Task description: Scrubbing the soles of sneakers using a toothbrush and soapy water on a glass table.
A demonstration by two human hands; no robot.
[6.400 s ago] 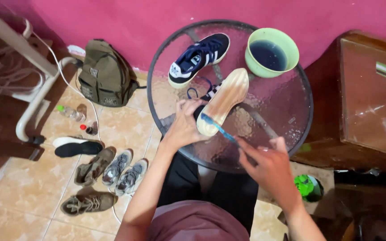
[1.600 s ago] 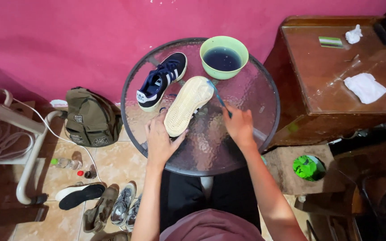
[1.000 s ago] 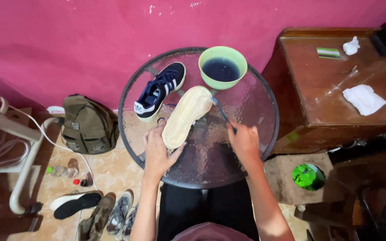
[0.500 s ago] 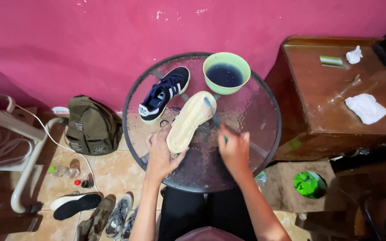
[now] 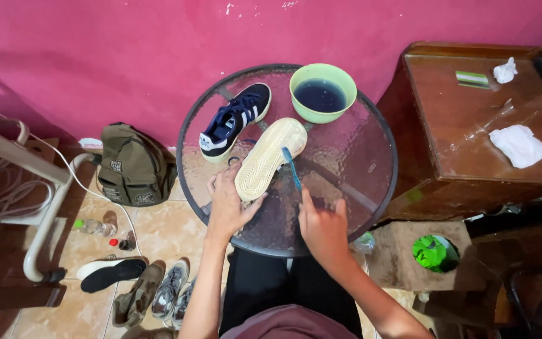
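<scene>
While the left hand (image 5: 228, 204) pins the heel end of the upturned sneaker (image 5: 270, 158), cream sole facing up, the right hand (image 5: 322, 223) sits closed around a blue toothbrush (image 5: 292, 168). That sneaker lies near the middle of the round glass table (image 5: 371, 182), long axis running diagonally, heel near the person, toe up and to the right toward the green bowl (image 5: 322, 91) of dark water. Left fingers curl over the heel edge, touching it. The toothbrush handle slants up and to the left from the right fist, its head meeting the sole's right edge near the forefoot. So the sole lies just up and left of the right fingers, the left hand nearer the heel. The second navy sneaker (image 5: 234, 121) stands upright just beside it, at the table's far left.
</scene>
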